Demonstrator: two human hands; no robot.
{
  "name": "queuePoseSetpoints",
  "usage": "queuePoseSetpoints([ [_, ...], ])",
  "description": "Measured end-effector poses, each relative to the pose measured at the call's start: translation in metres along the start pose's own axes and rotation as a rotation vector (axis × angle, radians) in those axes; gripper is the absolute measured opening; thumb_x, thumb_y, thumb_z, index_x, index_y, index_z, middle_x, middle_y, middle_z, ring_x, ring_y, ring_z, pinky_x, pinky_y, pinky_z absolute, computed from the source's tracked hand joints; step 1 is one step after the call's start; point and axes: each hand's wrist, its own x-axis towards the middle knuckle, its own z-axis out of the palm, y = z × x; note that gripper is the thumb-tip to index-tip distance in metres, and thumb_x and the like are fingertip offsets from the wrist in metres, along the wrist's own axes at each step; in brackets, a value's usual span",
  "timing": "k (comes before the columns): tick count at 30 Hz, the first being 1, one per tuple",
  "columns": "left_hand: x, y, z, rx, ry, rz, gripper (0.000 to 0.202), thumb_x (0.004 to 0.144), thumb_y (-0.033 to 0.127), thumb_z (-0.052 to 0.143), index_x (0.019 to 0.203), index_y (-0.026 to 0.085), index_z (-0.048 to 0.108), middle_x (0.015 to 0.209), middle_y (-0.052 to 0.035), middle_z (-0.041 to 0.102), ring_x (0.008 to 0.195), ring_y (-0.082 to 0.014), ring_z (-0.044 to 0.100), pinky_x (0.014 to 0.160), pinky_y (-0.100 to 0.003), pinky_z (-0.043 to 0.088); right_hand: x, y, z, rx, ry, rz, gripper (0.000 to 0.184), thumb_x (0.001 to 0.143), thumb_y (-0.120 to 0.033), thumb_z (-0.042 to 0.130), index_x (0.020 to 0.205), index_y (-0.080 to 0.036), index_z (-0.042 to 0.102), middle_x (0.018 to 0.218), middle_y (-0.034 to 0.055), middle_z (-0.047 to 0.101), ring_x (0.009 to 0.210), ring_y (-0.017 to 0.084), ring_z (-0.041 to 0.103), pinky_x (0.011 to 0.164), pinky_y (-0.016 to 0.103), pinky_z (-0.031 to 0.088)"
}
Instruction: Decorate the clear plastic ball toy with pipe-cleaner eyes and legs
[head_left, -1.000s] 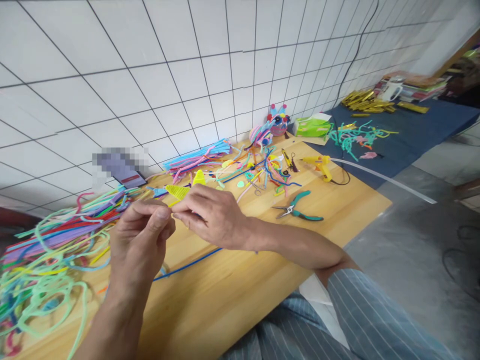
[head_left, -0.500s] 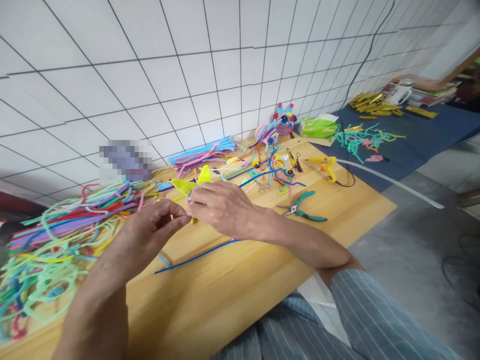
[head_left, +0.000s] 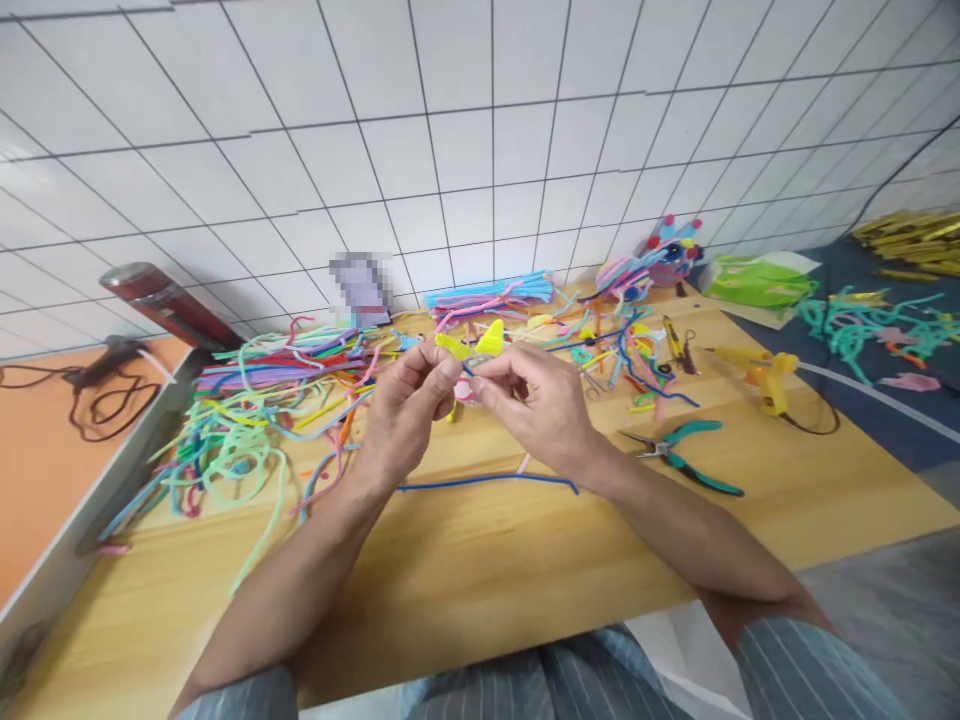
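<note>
My left hand (head_left: 401, 415) and my right hand (head_left: 536, 405) meet above the middle of the wooden table (head_left: 480, 570). Both pinch a small pipe-cleaner figure (head_left: 474, 352) with two yellow pointed parts sticking up between the fingertips and a bit of pink below. The fingers of both hands are closed on it. A long blue pipe cleaner (head_left: 487, 481) lies on the table under my wrists.
A big tangle of coloured pipe cleaners (head_left: 247, 420) covers the table's left part. Teal-handled pliers (head_left: 686, 455) lie to the right, a yellow glue gun (head_left: 761, 375) beyond them. A colourful pipe-cleaner creature (head_left: 660, 255) stands at the tiled wall. A red-capped bottle (head_left: 169, 300) leans at left.
The view has swung left, so the hands now sit mid-frame. My left hand has moved up to pinch the yellow figure together with the right.
</note>
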Motion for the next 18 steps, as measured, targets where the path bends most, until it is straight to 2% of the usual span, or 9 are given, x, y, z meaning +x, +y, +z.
queuePoseSetpoints([
  [2, 0.002, 0.0, 0.001, -0.079, 0.012, -0.024, 0.045, 0.086, 0.057, 0.088, 0.085, 0.02, 0.062, 0.059, 0.008, 0.045, 0.05, -0.0065, 0.035, 0.049, -0.02, 0.031, 0.002, 0.0, 0.0, 0.03, -0.01, 0.047, 0.015, 0.095, -0.015, 0.072, 0.081, -0.021, 0.069, 0.069, -0.0049, 0.061, 0.063, 0.011, 0.053, 0.063, 0.026, 0.041],
  [4, 0.006, 0.005, -0.002, -0.062, -0.039, -0.049, 0.047, 0.085, 0.059, 0.088, 0.081, 0.02, 0.063, 0.059, 0.0071, 0.046, 0.05, -0.0066, 0.035, 0.049, -0.02, 0.03, 0.004, 0.002, -0.003, 0.019, -0.039, 0.062, 0.015, 0.093, -0.014, 0.072, 0.081, -0.021, 0.069, 0.07, -0.0047, 0.063, 0.062, 0.011, 0.053, 0.062, 0.026, 0.04],
  [9, 0.015, 0.023, -0.024, 0.248, -0.234, 0.017, 0.044, 0.086, 0.058, 0.088, 0.081, 0.018, 0.071, 0.064, 0.0029, 0.054, 0.056, -0.0083, 0.04, 0.053, -0.022, 0.032, 0.006, 0.009, -0.013, -0.139, -0.14, -0.055, 0.015, 0.095, -0.013, 0.071, 0.081, -0.021, 0.069, 0.078, -0.0021, 0.069, 0.068, 0.012, 0.059, 0.066, 0.027, 0.041],
  [14, 0.011, 0.025, -0.034, 0.56, -0.271, 0.098, 0.03, 0.094, 0.046, 0.08, 0.084, 0.018, 0.075, 0.068, 0.0023, 0.057, 0.057, -0.009, 0.039, 0.053, -0.024, 0.029, 0.0, 0.01, -0.012, -0.345, -0.202, -0.216, 0.014, 0.103, -0.017, 0.065, 0.091, -0.021, 0.071, 0.09, 0.0038, 0.075, 0.083, 0.017, 0.068, 0.075, 0.031, 0.045],
  [18, 0.008, 0.028, -0.031, 0.71, -0.312, 0.187, 0.021, 0.097, 0.033, 0.074, 0.081, 0.019, 0.072, 0.065, 0.005, 0.05, 0.056, -0.0086, 0.036, 0.053, -0.024, 0.026, -0.001, 0.009, -0.009, -0.373, -0.242, -0.215, 0.015, 0.104, -0.017, 0.063, 0.091, -0.021, 0.069, 0.093, 0.0048, 0.076, 0.082, 0.017, 0.067, 0.077, 0.03, 0.047],
])
